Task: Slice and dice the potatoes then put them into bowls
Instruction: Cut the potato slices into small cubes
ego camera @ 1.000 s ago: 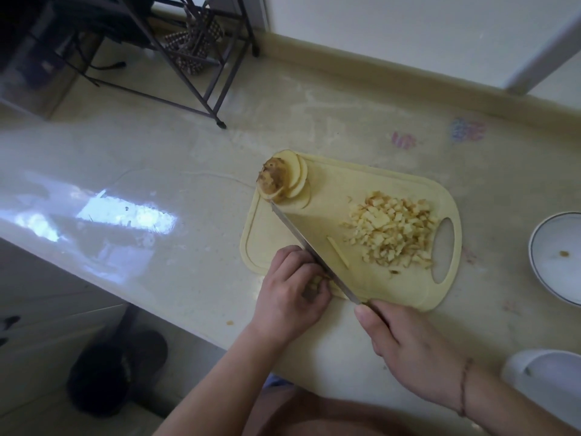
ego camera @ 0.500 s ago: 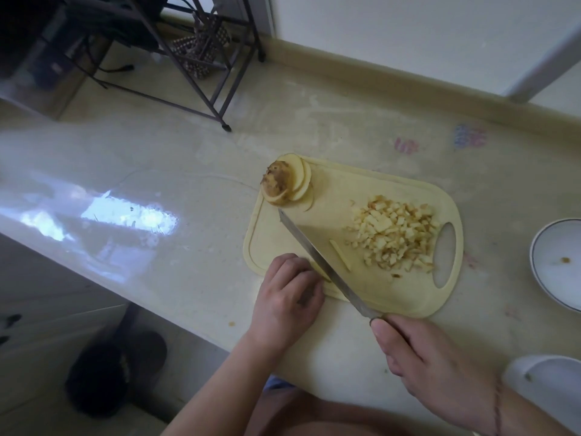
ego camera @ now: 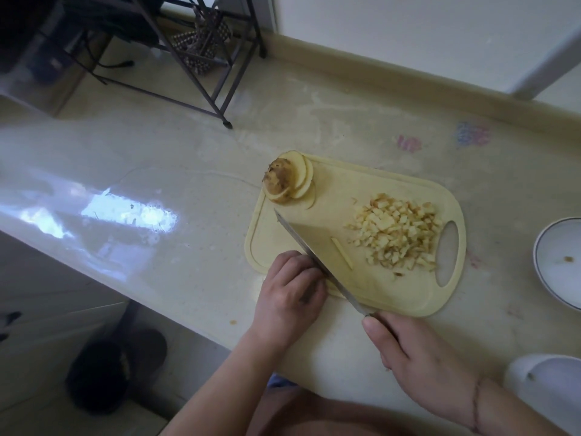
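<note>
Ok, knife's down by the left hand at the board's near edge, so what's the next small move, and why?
Probably one more cut beside the left hand. Its curled fingers seem to hold something down at the board's near edge, though what is hidden, and the knife in the right hand lies right against them. The slices wait uncut, and the dice are not yet in the bowl.

A black wire rack (ego camera: 201, 55) stands on the pale countertop (ego camera: 188, 146), dark shoes (ego camera: 113, 369) on the floor below.
</note>
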Demonstrator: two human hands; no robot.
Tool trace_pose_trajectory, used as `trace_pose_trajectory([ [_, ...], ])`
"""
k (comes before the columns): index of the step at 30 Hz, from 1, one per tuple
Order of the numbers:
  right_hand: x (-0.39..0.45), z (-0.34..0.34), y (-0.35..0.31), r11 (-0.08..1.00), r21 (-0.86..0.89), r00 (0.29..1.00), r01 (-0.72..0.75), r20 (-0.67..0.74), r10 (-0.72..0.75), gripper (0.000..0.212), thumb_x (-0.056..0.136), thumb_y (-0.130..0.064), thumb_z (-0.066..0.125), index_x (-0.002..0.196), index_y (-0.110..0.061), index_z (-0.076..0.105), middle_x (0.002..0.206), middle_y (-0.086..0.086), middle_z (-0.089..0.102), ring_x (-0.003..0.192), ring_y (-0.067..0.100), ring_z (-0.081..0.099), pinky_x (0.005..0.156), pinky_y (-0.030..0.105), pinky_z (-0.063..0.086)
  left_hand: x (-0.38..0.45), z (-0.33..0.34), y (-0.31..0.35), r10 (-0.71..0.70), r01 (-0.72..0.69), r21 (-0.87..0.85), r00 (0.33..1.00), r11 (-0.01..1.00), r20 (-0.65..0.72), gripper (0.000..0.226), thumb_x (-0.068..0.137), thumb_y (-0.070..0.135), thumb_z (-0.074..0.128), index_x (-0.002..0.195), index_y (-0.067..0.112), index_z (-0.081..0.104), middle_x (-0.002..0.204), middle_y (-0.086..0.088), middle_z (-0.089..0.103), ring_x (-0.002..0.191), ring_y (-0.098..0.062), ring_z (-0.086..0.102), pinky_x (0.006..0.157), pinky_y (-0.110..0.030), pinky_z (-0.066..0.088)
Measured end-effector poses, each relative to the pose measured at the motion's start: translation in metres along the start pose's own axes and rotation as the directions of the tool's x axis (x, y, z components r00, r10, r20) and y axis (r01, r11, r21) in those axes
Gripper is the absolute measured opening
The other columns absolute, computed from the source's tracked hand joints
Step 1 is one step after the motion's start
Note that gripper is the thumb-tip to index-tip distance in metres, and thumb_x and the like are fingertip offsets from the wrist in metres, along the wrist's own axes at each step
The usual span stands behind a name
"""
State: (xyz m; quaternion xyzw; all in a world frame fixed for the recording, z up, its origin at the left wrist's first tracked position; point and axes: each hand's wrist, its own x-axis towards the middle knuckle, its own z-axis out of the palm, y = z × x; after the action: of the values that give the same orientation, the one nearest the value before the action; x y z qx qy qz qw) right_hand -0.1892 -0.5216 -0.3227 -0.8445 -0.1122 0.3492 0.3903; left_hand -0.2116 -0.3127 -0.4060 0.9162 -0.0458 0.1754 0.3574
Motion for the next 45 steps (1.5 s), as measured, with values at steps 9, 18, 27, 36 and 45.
trace_pose_trajectory([
  [9, 0.006, -0.008, 0.003, 0.998, 0.06, 1.0, -0.023, 0.005, 0.023, 0.066, 0.082, -0.073, 0.03, 0.064, -0.011, 0.041, 0.051, -0.001, 0.042, 0.046, 0.008, 0.039, 0.049, 0.029, 0.036, 0.0, 0.001, -0.002, 0.014, -0.014, 0.029, 1.0, 0.999, -0.025, 0.004, 0.083, 0.002, 0.08, 0.082, 0.002, 0.075, 0.09, -0.008, 0.069, 0.092, -0.026, 0.062, 0.085, -0.032, 0.053],
  [18, 0.003, -0.008, 0.005, 0.987, -0.12, 0.994, 0.105, -0.02, -0.108, 0.056, 0.086, -0.075, 0.029, 0.061, -0.026, 0.037, 0.051, -0.008, 0.046, 0.047, 0.009, 0.044, 0.048, 0.023, 0.034, -0.003, -0.012, 0.006, -0.014, 0.005, -0.089, 0.994, 0.996, -0.105, 0.004, 0.083, 0.005, 0.068, 0.087, 0.003, 0.068, 0.092, -0.007, 0.062, 0.089, -0.026, 0.06, 0.075, -0.04, 0.052],
  [27, -0.003, -0.001, 0.008, 0.882, -0.448, 0.982, 0.146, -0.041, -0.184, 0.074, 0.072, -0.083, -0.013, 0.089, -0.032, 0.038, 0.076, -0.005, 0.062, 0.072, 0.019, 0.063, 0.059, 0.037, 0.047, 0.068, -0.077, 0.029, 0.137, -0.164, 0.021, 0.882, 0.986, 0.451, 0.023, 0.086, 0.034, 0.072, 0.099, 0.015, 0.072, 0.096, 0.002, 0.067, 0.085, -0.021, 0.062, 0.07, -0.038, 0.054],
  [36, -0.007, 0.009, 0.008, 0.854, -0.495, 0.975, 0.163, -0.052, -0.217, 0.065, 0.076, -0.081, -0.009, 0.083, -0.033, 0.034, 0.076, -0.001, 0.064, 0.068, 0.021, 0.064, 0.049, 0.032, 0.032, 0.114, -0.057, 0.022, 0.065, -0.281, 0.102, 0.528, 0.954, 0.847, 0.025, 0.089, 0.031, 0.069, 0.112, 0.024, 0.075, 0.113, 0.009, 0.068, 0.103, -0.017, 0.061, 0.082, -0.036, 0.053],
  [45, -0.006, 0.011, 0.004, 0.831, -0.534, 0.983, 0.157, 0.001, -0.186, 0.078, 0.067, -0.078, -0.02, 0.095, -0.03, 0.036, 0.093, -0.001, 0.066, 0.084, 0.022, 0.065, 0.062, 0.036, 0.045, 0.118, -0.048, 0.014, 0.17, -0.469, 0.068, 0.448, 0.881, 0.878, 0.023, 0.077, 0.026, 0.053, 0.085, 0.022, 0.075, 0.092, 0.006, 0.07, 0.081, -0.025, 0.061, 0.066, -0.039, 0.053],
])
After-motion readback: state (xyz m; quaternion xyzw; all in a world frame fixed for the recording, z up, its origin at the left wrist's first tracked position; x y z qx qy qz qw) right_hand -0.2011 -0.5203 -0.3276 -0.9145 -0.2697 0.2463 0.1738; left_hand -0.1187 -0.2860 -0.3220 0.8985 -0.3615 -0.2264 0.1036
